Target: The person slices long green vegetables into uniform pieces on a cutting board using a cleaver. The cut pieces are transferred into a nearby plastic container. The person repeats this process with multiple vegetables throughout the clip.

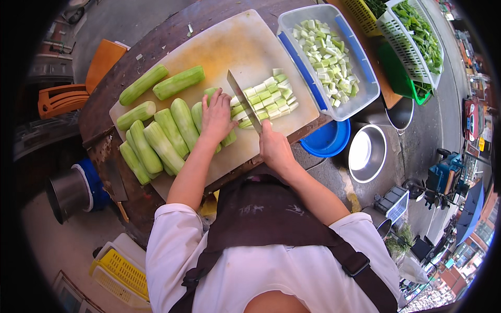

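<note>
My right hand point(274, 146) is closed round the handle of a cleaver point(243, 99), whose blade stands on edge across peeled pale-green gourds on a white cutting board point(219, 43). Right of the blade lie rows of cut gourd pieces point(270, 98). My left hand point(216, 116) rests on the uncut part of the gourd strips just left of the blade, its fingers bent over them; what lies beneath the palm is hidden. Several whole peeled gourds point(166, 135) lie on the board's left side. Beyond the board's right edge, a clear plastic container point(283, 19) holds gourd cubes point(327, 58).
A second knife point(116, 184) lies at the wooden table's point(101, 113) left end. Baskets of leafy greens point(420, 35) stand at the upper right. Below the table's right edge are a blue basin point(327, 139) and a steel bowl point(367, 153). An orange chair point(101, 66) stands at the left.
</note>
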A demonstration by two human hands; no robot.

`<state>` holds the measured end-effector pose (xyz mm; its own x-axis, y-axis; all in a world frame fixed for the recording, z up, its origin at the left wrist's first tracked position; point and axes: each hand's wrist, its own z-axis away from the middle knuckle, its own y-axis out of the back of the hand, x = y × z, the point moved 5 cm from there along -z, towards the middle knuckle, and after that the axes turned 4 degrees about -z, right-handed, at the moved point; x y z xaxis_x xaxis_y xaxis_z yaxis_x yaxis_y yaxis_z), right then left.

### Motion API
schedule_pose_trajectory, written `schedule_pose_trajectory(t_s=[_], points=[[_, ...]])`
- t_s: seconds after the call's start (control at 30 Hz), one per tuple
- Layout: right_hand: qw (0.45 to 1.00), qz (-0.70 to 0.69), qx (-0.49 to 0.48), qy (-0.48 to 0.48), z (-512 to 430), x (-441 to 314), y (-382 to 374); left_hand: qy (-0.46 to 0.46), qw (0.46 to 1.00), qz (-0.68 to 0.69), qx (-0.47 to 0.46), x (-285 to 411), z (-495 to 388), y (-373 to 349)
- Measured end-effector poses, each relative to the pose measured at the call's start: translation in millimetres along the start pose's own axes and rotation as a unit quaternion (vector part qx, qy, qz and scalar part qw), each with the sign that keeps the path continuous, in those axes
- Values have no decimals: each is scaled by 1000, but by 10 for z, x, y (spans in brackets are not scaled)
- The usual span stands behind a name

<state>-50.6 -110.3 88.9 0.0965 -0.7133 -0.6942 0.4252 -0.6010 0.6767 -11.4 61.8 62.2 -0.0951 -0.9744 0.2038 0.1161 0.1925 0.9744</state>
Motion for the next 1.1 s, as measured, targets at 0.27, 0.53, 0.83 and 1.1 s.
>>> schedule_pose_trajectory(t_s=[0.27, 0.53, 0.83, 1.1], points=[[999, -15, -3, -49, -230, 175, -249, -7, 1000, 2, -20, -7, -67, 64], [975, 85, 174, -113, 211, 661, 720, -27, 982, 184, 45, 496, -480, -248], [960, -208, 91, -162, 368, 1328, 395, -74, 980, 187, -4, 1006, -1050, -467], [789, -583, -21, -195, 71, 1172, -323, 8, 965, 122, 233, 1171, -675, -430]])
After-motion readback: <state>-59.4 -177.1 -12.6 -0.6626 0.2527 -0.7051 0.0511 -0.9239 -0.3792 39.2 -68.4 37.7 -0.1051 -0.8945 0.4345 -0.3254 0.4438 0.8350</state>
